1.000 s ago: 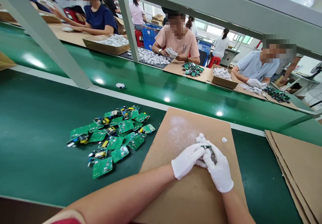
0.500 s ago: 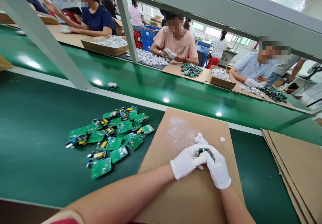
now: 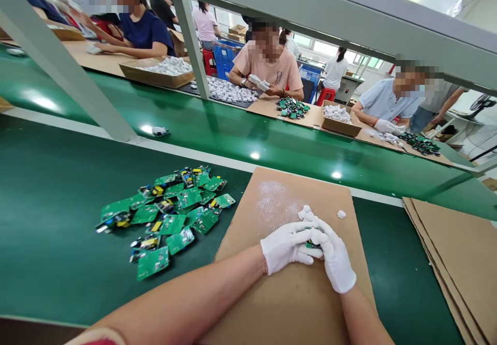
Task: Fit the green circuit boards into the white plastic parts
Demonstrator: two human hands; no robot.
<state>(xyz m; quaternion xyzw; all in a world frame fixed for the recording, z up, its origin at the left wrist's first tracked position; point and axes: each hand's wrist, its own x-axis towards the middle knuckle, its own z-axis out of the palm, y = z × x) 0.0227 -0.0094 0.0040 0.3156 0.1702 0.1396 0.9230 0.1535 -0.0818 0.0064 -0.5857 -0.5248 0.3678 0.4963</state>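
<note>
In white gloves, my left hand [image 3: 282, 248] and my right hand [image 3: 337, 258] meet over a sheet of cardboard [image 3: 283, 303]. Both are closed around a small green circuit board [image 3: 312, 243], most of which their fingers cover. My left fingers hold it from the left side, while the right fingers press over its top. Just beyond the fingertips lie white soft-looking lumps [image 3: 306, 212], partly hidden by my hands. A single white lump [image 3: 341, 214] sits apart to the right. A pale dusty patch marks the cardboard's far left part.
Left of the cardboard, a heap of green circuit boards [image 3: 180, 205] is spread on the green bench [image 3: 58, 221]. Stacked cardboard sheets [image 3: 458, 252] lie at right. Beyond a metal frame post [image 3: 190, 45], co-workers sit across a green conveyor, where one whitish board [image 3: 160, 131] rests.
The board between my hands has turned, so its green face shows more. My left fingers have straightened somewhat beneath it. The whitish board on the conveyor has shifted left.
</note>
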